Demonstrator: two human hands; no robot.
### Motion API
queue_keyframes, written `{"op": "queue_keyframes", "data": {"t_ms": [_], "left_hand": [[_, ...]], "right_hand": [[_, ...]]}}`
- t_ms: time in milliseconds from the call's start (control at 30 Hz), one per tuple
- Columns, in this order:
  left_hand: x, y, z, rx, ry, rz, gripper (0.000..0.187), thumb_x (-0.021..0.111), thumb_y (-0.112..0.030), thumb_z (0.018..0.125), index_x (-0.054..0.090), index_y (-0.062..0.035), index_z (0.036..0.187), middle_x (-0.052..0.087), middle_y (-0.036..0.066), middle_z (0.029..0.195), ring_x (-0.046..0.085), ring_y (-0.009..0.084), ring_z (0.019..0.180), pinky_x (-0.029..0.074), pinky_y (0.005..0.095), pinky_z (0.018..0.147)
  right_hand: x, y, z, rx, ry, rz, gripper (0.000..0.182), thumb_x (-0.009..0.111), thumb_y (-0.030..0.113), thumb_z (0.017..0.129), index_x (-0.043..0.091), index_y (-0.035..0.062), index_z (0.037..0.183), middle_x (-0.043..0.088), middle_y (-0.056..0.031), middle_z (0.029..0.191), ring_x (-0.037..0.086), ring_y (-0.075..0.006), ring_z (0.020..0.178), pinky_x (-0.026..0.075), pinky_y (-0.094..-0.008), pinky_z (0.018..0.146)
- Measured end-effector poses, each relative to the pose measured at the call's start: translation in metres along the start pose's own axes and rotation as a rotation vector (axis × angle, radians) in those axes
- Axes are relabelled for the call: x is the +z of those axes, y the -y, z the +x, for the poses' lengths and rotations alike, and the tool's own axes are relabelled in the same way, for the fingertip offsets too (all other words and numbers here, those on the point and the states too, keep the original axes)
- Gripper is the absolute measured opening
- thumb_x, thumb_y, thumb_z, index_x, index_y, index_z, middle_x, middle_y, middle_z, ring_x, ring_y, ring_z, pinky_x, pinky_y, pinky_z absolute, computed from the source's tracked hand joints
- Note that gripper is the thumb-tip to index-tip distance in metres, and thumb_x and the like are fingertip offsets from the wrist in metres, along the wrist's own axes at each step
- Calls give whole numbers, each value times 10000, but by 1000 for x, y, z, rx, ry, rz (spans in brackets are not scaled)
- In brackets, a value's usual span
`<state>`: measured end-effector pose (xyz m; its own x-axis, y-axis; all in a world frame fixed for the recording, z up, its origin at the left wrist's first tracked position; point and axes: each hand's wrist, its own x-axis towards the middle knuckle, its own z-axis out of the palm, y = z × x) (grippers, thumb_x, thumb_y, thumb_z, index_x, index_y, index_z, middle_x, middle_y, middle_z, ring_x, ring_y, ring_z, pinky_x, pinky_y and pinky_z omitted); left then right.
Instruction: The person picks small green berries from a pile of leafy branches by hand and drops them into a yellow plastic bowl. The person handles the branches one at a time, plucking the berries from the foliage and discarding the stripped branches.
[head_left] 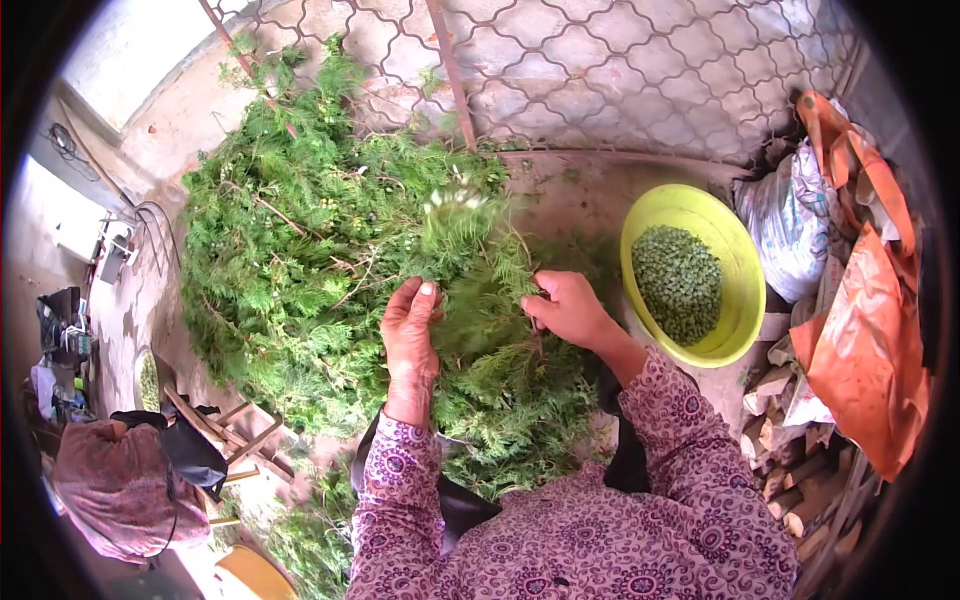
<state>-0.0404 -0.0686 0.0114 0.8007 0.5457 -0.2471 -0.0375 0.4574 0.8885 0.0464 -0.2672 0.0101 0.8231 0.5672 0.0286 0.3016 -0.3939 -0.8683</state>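
Note:
A large heap of green leafy branches [290, 230] spreads in front of me and reaches down to my lap. My left hand [410, 318] is raised over the heap with its fingers closed, thumb against the index finger; what it pinches, if anything, is too small to name. My right hand [567, 308] is closed on a leafy sprig [490, 290], just right of my left hand. Part of the sprig is blurred. To the right of my right hand, a tilted yellow-green basin [742, 300] holds a pile of small green pieces [678, 285].
Wire mesh [600, 80] stands beyond the heap. At right are a white sack [785, 225], an orange bag [868, 350] and stacked firewood [810, 490]. At lower left are a person [125, 490], a wooden chair [245, 435] and a yellow container [252, 575].

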Motion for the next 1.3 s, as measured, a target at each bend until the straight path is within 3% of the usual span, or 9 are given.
{"op": "queue_keyframes", "data": {"t_ms": [33,133,300,500,667,800,933,1167,1300], "left_hand": [[2,-2,-3,2,-4,-1,410,709,-188,728,533,-21,1058,597,59,920,558,163,877,435,315,760],[9,13,-8,-120,222,199,371,662,-193,772,530,-13,1069,597,59,938,551,149,854,425,319,777],[7,37,3,-328,219,49,320,517,-216,866,479,-7,1106,563,89,1015,539,193,950,421,352,823],[17,22,-3,-71,-4,-354,270,407,-136,908,408,-16,1150,515,121,1106,564,242,938,488,332,767],[26,28,-5,17,20,-140,228,419,-132,901,460,-12,1090,597,140,979,549,155,554,404,233,446],[29,32,-13,61,78,68,186,449,-138,888,541,-17,996,618,86,719,482,88,491,343,196,430],[33,36,-26,-21,239,131,194,424,47,814,549,-18,946,585,36,797,549,110,619,445,228,535],[24,77,-20,234,360,329,191,466,70,754,591,-1,879,620,34,835,552,93,746,459,261,634],[16,79,-15,351,384,648,189,469,111,739,607,-2,803,626,37,742,566,98,677,463,258,594]], "right_hand": [[3,1,-2,-2,4,1,271,603,141,757,422,2,610,534,-72,559,527,-139,485,389,-273,447],[16,9,-12,-201,-93,-242,293,630,201,681,419,6,620,443,-183,548,440,-384,515,351,-409,472],[42,10,-30,-186,36,-276,259,618,213,703,449,20,666,487,-182,590,507,-384,577,383,-444,521],[69,9,-54,-170,231,-301,247,596,251,707,484,31,711,553,-173,656,556,-377,648,434,-466,579],[52,15,-51,-179,430,-433,229,599,246,716,512,37,753,570,-163,702,569,-360,686,447,-451,606],[6,28,-28,-222,208,-281,217,618,185,733,558,15,855,567,-127,704,572,-261,615,463,-333,572],[-3,29,-18,-81,60,282,192,609,71,766,561,-17,931,581,-46,729,558,-93,641,455,-228,586],[10,32,-18,-272,-28,91,165,593,39,769,537,-31,908,568,-27,744,520,-53,647,443,-215,573],[18,19,-13,-103,67,414,175,633,91,742,528,-8,840,548,-13,712,518,-64,631,440,-216,557]]}}
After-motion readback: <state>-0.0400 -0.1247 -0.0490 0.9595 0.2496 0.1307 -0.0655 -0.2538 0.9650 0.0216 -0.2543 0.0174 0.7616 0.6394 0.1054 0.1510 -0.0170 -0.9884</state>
